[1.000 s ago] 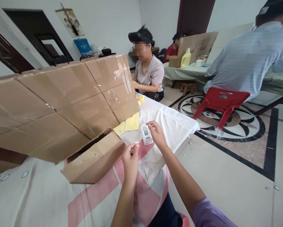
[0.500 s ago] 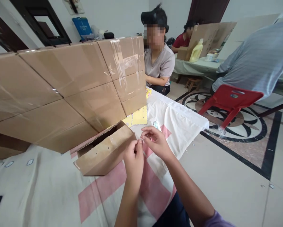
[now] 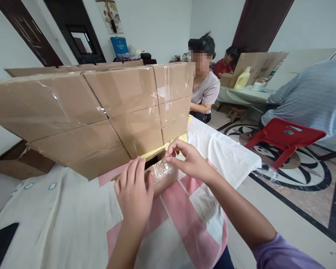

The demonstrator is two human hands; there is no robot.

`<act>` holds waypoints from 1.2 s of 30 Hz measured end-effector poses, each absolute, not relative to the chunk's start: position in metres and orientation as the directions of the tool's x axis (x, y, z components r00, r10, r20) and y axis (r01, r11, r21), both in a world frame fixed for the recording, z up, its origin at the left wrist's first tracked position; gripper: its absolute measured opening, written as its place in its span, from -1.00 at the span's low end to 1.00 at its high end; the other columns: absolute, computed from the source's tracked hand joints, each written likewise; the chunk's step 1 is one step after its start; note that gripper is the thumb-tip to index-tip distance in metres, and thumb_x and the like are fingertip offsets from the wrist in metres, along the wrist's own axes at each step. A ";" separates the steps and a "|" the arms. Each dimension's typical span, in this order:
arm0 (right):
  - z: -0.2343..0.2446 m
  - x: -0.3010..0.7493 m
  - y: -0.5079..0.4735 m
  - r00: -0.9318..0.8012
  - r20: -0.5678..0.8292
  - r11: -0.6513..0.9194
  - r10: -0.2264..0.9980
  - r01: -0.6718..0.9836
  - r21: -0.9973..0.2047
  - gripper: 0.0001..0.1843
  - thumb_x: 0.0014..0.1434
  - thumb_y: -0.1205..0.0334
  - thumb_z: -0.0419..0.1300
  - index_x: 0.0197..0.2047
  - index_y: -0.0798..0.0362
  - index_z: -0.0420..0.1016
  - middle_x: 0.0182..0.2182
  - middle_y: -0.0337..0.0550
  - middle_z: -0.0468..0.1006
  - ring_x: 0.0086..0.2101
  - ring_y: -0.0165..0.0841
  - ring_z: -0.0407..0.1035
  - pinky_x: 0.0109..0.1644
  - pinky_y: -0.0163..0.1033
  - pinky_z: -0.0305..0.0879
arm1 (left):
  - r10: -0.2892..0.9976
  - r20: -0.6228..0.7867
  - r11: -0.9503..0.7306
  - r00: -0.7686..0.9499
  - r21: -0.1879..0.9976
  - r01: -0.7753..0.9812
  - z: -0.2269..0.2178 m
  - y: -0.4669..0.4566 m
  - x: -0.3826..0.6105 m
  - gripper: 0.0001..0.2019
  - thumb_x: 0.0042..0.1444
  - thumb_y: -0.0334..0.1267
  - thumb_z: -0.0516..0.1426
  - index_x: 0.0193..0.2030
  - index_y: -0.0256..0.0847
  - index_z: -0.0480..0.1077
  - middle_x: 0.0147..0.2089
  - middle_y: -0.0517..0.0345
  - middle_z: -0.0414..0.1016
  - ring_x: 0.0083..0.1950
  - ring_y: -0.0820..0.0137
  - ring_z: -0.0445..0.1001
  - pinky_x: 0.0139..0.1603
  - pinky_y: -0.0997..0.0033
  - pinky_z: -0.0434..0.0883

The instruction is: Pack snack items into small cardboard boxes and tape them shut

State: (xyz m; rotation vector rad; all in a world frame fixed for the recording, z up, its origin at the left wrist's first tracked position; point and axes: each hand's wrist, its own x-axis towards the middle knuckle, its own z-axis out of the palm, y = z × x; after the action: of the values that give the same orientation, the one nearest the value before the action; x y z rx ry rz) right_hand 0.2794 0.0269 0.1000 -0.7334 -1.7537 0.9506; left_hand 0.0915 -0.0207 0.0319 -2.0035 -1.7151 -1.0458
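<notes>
A small open cardboard box (image 3: 165,183) lies on the cloth-covered table in front of me, its dark opening facing the stacked cartons. My left hand (image 3: 136,190) rests over its left part, fingers stretched out across the top edge and thumb on the near side. Shiny clear plastic (image 3: 164,170) lies against the near face of the box, between the two hands. At the right end, my right hand (image 3: 186,158) has thumb and forefinger pinched together beside that plastic. Whether the fingertips hold its edge is too small to tell.
A wall of taped cartons (image 3: 123,108) stands behind the box. Yellow sheets (image 3: 182,139) lie at its foot. Another open carton (image 3: 22,160) is at the left, a dark flat object (image 3: 2,243) at lower left. A co-worker (image 3: 205,89) sits beyond; a red chair (image 3: 290,138) is right.
My hands have moved apart: the left went onto the box's left part and opened, the right stays pinched by its right end. Clear plastic now shows on the box. The view has shifted.
</notes>
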 end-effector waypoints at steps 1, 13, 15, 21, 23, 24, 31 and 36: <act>0.096 0.275 0.034 -0.378 0.442 0.497 0.813 0.056 -0.866 -0.89 0.21 0.35 0.25 -0.28 0.02 0.37 -0.36 -0.26 0.49 -0.33 -0.40 0.32 -0.15 -0.23 0.26 | 0.764 0.638 -0.247 0.093 0.156 0.957 0.035 -0.014 0.082 -0.56 0.37 -0.14 0.02 0.32 -0.22 0.29 0.35 -0.13 0.36 0.38 0.01 0.26 0.23 -0.03 0.24; 0.052 0.253 0.079 -0.456 0.358 0.436 0.815 0.076 -0.897 -0.67 0.15 0.40 0.19 -0.01 0.01 0.35 -0.31 -0.23 0.57 -0.23 -0.34 0.48 -0.04 -0.17 0.35 | 0.904 0.271 -0.346 0.331 0.008 0.938 0.023 -0.004 0.065 -0.36 0.36 0.07 -0.05 0.43 -0.32 0.16 0.48 -0.03 0.09 0.49 0.07 0.09 0.40 -0.13 0.14; 0.063 0.257 0.073 -0.435 0.364 0.417 0.824 0.028 -0.909 -0.66 0.16 0.39 0.21 0.01 0.01 0.35 -0.31 -0.23 0.57 -0.22 -0.33 0.49 -0.03 -0.16 0.35 | 0.905 0.259 -0.356 0.337 0.027 0.934 0.023 -0.002 0.064 -0.35 0.35 0.07 -0.04 0.44 -0.31 0.15 0.49 -0.03 0.09 0.50 0.06 0.06 0.41 -0.15 0.12; 0.057 0.258 0.078 -0.485 0.249 0.377 0.838 0.184 -0.908 -0.56 0.11 0.41 0.22 0.07 0.00 0.34 -0.33 -0.26 0.57 -0.25 -0.34 0.48 -0.07 -0.17 0.35 | 0.913 0.248 -0.344 0.323 0.046 0.938 0.020 -0.002 0.063 -0.34 0.35 0.07 -0.04 0.45 -0.31 0.12 0.49 -0.03 0.07 0.51 0.07 0.02 0.44 -0.15 0.05; 0.044 0.255 0.086 -0.517 0.230 0.390 0.825 0.225 -0.893 -0.51 0.09 0.43 0.22 0.10 0.00 0.33 -0.30 -0.25 0.59 -0.22 -0.32 0.49 -0.05 -0.16 0.35 | 0.912 0.256 -0.342 0.320 0.044 0.939 0.020 -0.003 0.064 -0.35 0.35 0.07 -0.04 0.45 -0.30 0.13 0.49 -0.03 0.08 0.51 0.07 0.03 0.44 -0.14 0.05; 0.038 0.253 0.090 -0.523 0.231 0.397 0.820 0.229 -0.889 -0.49 0.09 0.43 0.21 0.12 0.00 0.33 -0.28 -0.23 0.59 -0.20 -0.31 0.49 -0.04 -0.15 0.35 | 0.911 0.261 -0.343 0.320 0.044 0.938 0.020 -0.003 0.064 -0.35 0.35 0.07 -0.04 0.45 -0.28 0.13 0.49 -0.03 0.09 0.51 0.07 0.04 0.44 -0.13 0.05; 0.036 0.250 0.090 -0.507 0.255 0.463 0.823 0.340 -0.819 -0.43 0.08 0.50 0.17 0.18 0.01 0.34 -0.27 -0.19 0.58 -0.19 -0.30 0.47 0.03 -0.11 0.31 | 0.908 0.266 -0.344 0.324 0.029 0.939 0.019 -0.003 0.064 -0.37 0.36 0.07 -0.04 0.44 -0.25 0.15 0.49 -0.02 0.07 0.51 0.07 0.04 0.44 -0.12 0.05; 0.039 0.251 0.088 -0.534 0.284 0.511 0.796 0.342 -0.789 -0.38 0.08 0.48 0.21 0.21 -0.03 0.36 -0.24 -0.20 0.56 -0.14 -0.27 0.44 0.10 -0.07 0.27 | 0.908 0.269 -0.341 0.323 0.022 0.940 0.020 -0.004 0.064 -0.37 0.35 0.06 -0.02 0.45 -0.22 0.15 0.49 0.00 0.07 0.50 0.08 0.05 0.44 -0.11 0.05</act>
State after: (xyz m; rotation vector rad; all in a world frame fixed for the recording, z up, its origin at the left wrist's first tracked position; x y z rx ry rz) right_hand 0.2509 0.0879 0.0386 -0.9257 -2.1062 0.9051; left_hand 0.0643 -0.0040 0.0202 -2.4396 -1.7161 -0.3531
